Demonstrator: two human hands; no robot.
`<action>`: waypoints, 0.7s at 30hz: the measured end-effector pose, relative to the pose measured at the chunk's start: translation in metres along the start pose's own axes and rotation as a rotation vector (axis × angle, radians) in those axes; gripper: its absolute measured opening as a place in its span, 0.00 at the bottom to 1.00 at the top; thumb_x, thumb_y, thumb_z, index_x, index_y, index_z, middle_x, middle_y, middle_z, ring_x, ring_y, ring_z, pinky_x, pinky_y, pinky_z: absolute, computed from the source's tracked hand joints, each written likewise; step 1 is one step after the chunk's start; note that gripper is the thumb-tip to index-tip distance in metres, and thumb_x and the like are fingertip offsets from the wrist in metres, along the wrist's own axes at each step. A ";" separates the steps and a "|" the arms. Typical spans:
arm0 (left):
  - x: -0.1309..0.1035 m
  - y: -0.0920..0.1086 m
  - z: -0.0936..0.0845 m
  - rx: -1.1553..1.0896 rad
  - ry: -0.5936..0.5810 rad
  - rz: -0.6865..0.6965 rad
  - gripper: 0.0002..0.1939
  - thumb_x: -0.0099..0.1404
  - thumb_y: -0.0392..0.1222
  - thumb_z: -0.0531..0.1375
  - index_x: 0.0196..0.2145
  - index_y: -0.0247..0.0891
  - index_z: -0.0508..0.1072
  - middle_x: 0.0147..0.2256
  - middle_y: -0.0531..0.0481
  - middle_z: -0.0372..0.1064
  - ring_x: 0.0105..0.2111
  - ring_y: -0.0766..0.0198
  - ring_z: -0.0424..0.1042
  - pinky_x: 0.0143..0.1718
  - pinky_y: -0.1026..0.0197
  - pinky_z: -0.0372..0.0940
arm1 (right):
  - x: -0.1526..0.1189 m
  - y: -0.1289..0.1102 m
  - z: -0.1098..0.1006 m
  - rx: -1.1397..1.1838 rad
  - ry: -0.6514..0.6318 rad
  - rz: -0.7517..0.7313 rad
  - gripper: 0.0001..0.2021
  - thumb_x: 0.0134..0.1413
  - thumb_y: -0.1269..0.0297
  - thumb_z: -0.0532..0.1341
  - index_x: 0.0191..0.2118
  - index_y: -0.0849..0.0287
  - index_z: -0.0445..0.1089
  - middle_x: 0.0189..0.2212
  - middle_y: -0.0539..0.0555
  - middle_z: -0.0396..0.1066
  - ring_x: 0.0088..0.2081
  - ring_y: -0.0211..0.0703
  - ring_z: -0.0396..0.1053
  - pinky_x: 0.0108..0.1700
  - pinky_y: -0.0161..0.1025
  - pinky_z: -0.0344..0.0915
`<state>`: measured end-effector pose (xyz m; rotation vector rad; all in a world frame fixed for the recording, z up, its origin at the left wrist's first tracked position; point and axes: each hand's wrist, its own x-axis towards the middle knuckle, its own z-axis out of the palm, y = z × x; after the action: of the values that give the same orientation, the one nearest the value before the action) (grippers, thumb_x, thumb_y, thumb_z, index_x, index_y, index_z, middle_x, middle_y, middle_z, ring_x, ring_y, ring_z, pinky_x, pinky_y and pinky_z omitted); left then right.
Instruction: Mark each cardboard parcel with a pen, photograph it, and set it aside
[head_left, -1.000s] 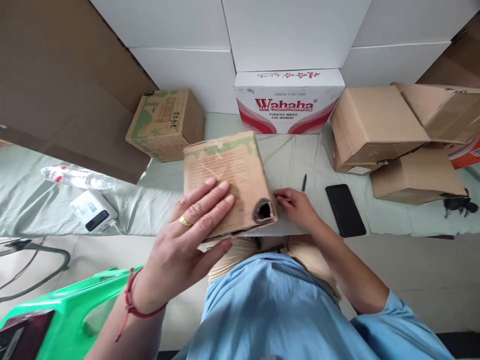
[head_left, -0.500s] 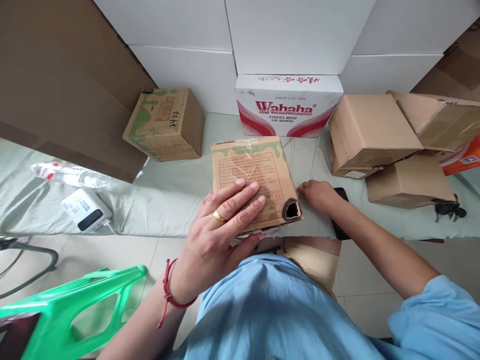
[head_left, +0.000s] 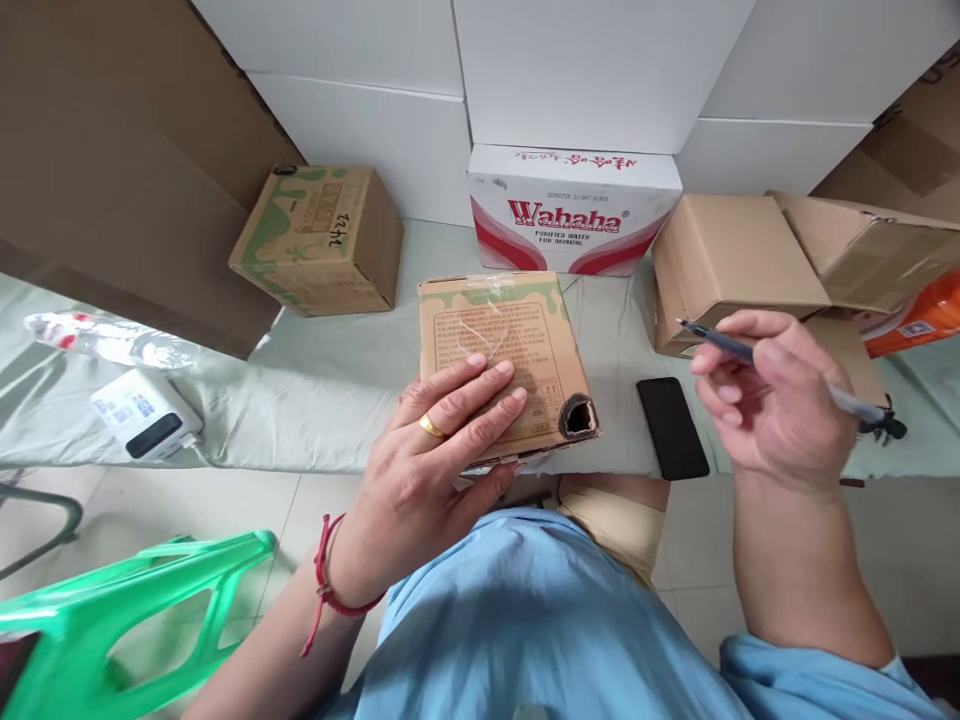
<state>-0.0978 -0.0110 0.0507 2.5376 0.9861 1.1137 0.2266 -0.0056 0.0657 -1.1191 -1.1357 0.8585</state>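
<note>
A small brown cardboard box (head_left: 495, 320) with green print lies in front of me. It has a ragged, dark-rimmed hole at its near right corner. My left hand (head_left: 442, 430) rests across the box top, fingers stretched out flat and thumb over the near edge. Raised above the table's right side, my right hand (head_left: 787, 400) is closed around a dark pen (head_left: 716, 341), whose tip points left. A black phone (head_left: 673, 428) lies on the cloth between the box and that hand.
Behind stand a white-and-red Wahaha carton (head_left: 574, 215) and a box marked 2422 (head_left: 322, 240). Brown cartons (head_left: 742, 245) are stacked at right. On the left lie a white device (head_left: 142, 412) and a plastic bottle (head_left: 112, 340). A green stool (head_left: 150, 590) stands below.
My right hand has risen from the cloth beside the box and moved right, and a pen now shows in it. The phone is uncovered. My left hand stays on the box.
</note>
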 end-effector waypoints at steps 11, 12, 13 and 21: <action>0.000 0.002 0.000 0.030 0.003 0.017 0.36 0.69 0.42 0.71 0.72 0.48 0.69 0.67 0.43 0.73 0.69 0.40 0.70 0.69 0.38 0.69 | -0.056 -0.006 0.068 -0.101 -0.062 -0.071 0.10 0.73 0.56 0.64 0.39 0.54 0.75 0.22 0.46 0.65 0.21 0.35 0.60 0.23 0.34 0.57; 0.000 0.003 0.000 0.038 -0.002 0.020 0.35 0.70 0.42 0.71 0.72 0.48 0.69 0.67 0.42 0.73 0.69 0.40 0.70 0.69 0.38 0.69 | -0.058 -0.004 0.072 -0.139 -0.026 -0.105 0.10 0.74 0.57 0.64 0.38 0.54 0.74 0.23 0.46 0.66 0.22 0.35 0.61 0.23 0.34 0.58; 0.001 0.004 -0.001 0.050 -0.007 0.021 0.34 0.71 0.41 0.70 0.71 0.47 0.69 0.67 0.42 0.73 0.69 0.41 0.70 0.69 0.38 0.69 | -0.060 -0.003 0.075 -0.176 0.002 -0.145 0.10 0.74 0.58 0.64 0.39 0.55 0.74 0.23 0.46 0.67 0.22 0.35 0.63 0.24 0.34 0.59; 0.000 0.005 -0.001 0.096 -0.021 0.022 0.28 0.74 0.40 0.68 0.68 0.42 0.70 0.67 0.39 0.73 0.70 0.45 0.68 0.71 0.40 0.67 | -0.066 0.006 0.082 -0.473 0.099 -0.323 0.02 0.72 0.64 0.64 0.44 0.54 0.74 0.23 0.44 0.69 0.23 0.35 0.69 0.27 0.33 0.64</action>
<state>-0.0959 -0.0150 0.0541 2.6355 1.0326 1.0679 0.1317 -0.0471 0.0465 -1.2945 -1.4296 0.2825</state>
